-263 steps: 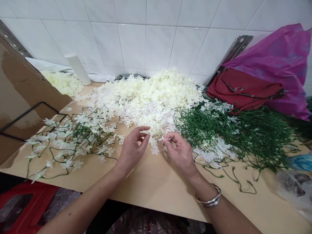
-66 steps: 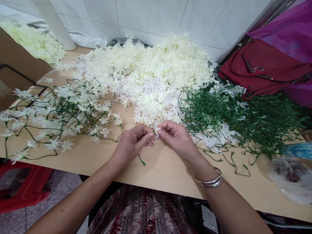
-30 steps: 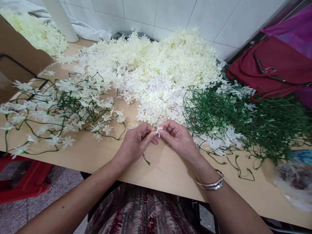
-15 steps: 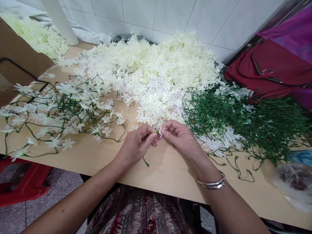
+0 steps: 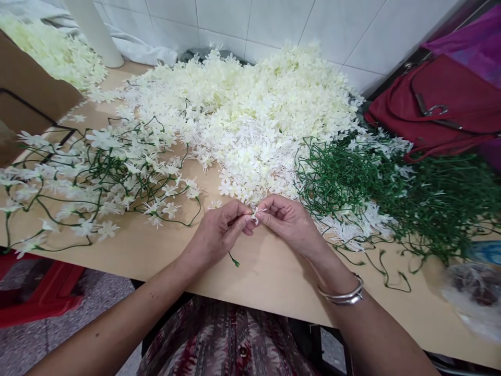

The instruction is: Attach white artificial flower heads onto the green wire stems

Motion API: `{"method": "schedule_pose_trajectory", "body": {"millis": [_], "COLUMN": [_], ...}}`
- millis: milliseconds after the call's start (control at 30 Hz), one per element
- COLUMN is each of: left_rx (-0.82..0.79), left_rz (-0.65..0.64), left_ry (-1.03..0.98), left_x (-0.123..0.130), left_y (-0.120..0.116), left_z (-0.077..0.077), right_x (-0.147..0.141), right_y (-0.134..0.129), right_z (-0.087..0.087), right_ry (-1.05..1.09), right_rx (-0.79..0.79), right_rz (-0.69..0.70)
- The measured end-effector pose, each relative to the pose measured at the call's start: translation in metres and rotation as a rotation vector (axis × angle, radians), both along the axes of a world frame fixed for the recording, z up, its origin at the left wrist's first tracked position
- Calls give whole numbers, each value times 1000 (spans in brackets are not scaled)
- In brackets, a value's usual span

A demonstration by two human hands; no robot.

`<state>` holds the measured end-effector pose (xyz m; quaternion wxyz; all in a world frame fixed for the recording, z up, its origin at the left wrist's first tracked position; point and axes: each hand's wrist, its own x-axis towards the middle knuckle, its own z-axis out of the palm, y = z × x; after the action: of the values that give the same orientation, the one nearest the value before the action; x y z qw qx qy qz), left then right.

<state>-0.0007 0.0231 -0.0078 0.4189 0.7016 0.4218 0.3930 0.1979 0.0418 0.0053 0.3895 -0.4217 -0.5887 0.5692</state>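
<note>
The left hand pinches a green stem between thumb and finger, its free end dangling below the palm, while the right hand is closed at the fingertips on a small white flower that sits between the two hands; the fingers hide much of the join. Just beyond the fingertips a big heap of white flowers crowds the table back to the tiled wall. A loose flower lies just beside the left hand, and farther left spreads a tangle of stemmed flowers, with a cardboard box behind it partly blocking a yellowish pile. A white tube stands next to that pile. Close by the right hand, a mass of green stems takes up the space, its stray ends reaching toward the wrist and its bracelet. Beyond the stems are a red bag and a purple plastic bag; a clear bag rests well to the right. A red stool is below the table, left of the hands.
</note>
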Motion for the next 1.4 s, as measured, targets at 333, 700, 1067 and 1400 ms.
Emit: {"method": "schedule_pose_trajectory", "body": {"millis": [333, 700, 1067, 1400], "left_rx": [264, 519, 780, 675], "left_rz": [295, 441, 226, 303], "left_ry": [229, 479, 700, 635], "left_x": [6, 6, 23, 15], "left_y": [-7, -5, 2, 2], "left_z": [2, -7, -1, 2], "right_x": [31, 36, 23, 14], "right_y": [13, 3, 8, 5], "right_z": [13, 23, 9, 11], "right_ry": [-222, -821, -313, -12], "right_rx": [321, 360, 272, 177], "right_rz": [-294, 13, -231, -290]}}
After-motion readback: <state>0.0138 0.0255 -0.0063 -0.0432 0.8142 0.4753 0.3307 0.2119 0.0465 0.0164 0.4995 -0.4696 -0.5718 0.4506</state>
